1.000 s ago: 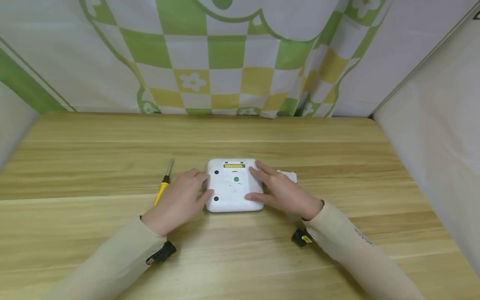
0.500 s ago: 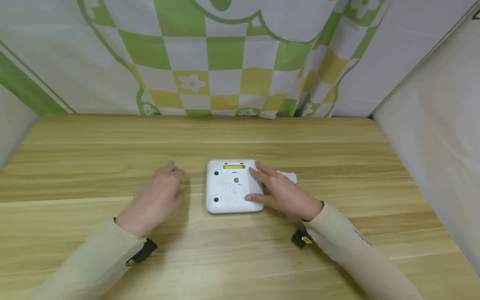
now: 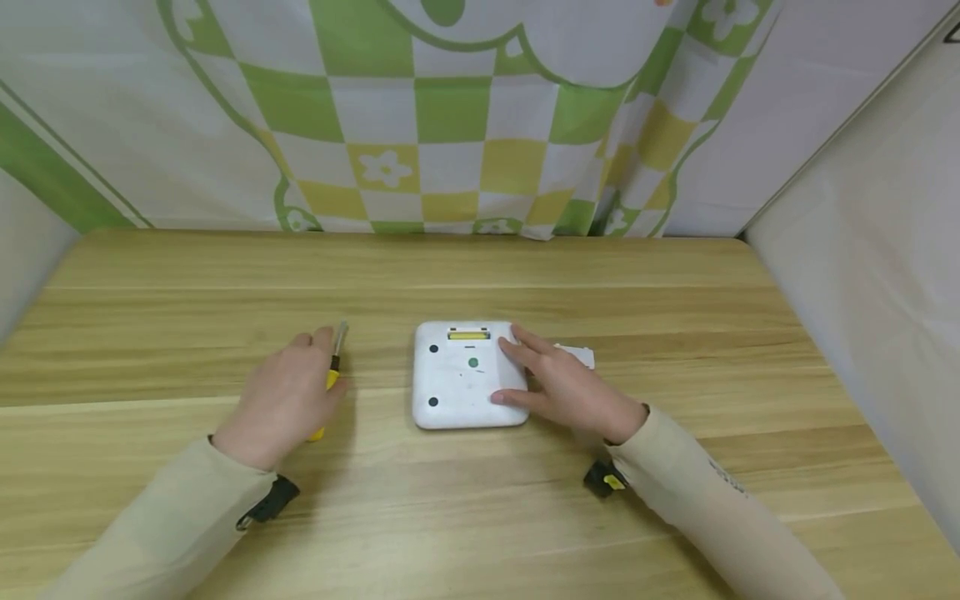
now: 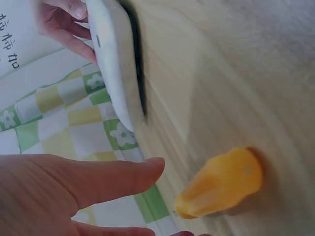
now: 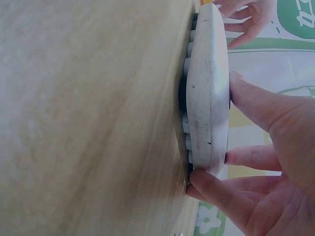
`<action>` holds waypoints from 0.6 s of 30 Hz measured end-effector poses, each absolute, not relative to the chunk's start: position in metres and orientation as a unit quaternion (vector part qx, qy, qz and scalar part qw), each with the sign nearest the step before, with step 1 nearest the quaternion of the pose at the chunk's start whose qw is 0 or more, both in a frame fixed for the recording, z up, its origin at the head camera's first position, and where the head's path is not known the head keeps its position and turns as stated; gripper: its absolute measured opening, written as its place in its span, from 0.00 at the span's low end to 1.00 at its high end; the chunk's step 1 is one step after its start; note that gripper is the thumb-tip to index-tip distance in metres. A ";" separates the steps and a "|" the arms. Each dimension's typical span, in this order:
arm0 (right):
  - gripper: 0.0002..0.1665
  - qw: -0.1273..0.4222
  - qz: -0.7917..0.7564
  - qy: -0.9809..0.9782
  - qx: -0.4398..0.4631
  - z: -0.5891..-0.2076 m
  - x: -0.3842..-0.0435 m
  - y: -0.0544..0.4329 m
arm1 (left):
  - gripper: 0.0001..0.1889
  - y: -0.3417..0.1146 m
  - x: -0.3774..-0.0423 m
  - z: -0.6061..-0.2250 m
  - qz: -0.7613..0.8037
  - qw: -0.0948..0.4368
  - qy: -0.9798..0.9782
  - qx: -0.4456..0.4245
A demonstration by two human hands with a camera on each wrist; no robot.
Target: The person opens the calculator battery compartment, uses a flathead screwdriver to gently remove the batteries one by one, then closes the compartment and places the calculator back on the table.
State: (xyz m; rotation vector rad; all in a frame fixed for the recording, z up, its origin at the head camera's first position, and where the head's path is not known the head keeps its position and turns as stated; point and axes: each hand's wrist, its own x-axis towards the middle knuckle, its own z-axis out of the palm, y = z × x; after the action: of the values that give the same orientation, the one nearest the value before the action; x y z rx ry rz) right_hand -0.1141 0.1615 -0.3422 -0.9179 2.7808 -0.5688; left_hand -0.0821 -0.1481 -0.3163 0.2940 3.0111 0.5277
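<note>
A white calculator (image 3: 457,387) lies face down on the table, its keys (image 5: 187,66) showing underneath in the right wrist view. A yellow battery (image 3: 468,336) sits in the open slot at its far edge. My right hand (image 3: 566,387) holds the calculator's right side, thumb on the back and fingers at the edge. On the left, my left hand (image 3: 281,400) hovers over a screwdriver with a yellow handle (image 4: 221,182), and partly hides it. The left thumb (image 4: 128,177) stands apart from the handle, and the fingertips are partly cut off in the left wrist view.
A small white cover (image 3: 577,356) lies on the table behind the right hand. The wooden table (image 3: 637,283) meets a green and yellow checked curtain (image 3: 450,108) at its far edge. A white wall covering (image 3: 885,250) stands at the right.
My left hand has left the calculator's left side and moved left to the screwdriver. The right hand has stayed on the calculator, which has not visibly shifted.
</note>
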 end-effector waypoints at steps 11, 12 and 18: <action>0.43 0.065 -0.192 0.926 -0.317 -0.342 -0.114 0.162 | 0.20 -0.154 -0.085 -0.325 0.194 0.048 0.976 0.083; 0.43 0.065 -0.193 0.926 -0.317 -0.342 -0.114 0.162 | 0.19 -0.154 -0.085 -0.325 0.196 0.050 0.976 0.082; 0.43 0.063 -0.195 0.925 -0.320 -0.342 -0.114 0.162 | 0.15 -0.155 -0.087 -0.328 0.204 0.062 0.974 0.081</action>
State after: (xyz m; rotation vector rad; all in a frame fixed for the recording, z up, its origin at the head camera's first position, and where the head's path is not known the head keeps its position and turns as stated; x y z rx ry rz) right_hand -0.1144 0.1617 -0.3421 -0.9660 2.7955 -0.5883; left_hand -0.0865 -0.1554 -0.3280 0.2434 2.9446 0.6156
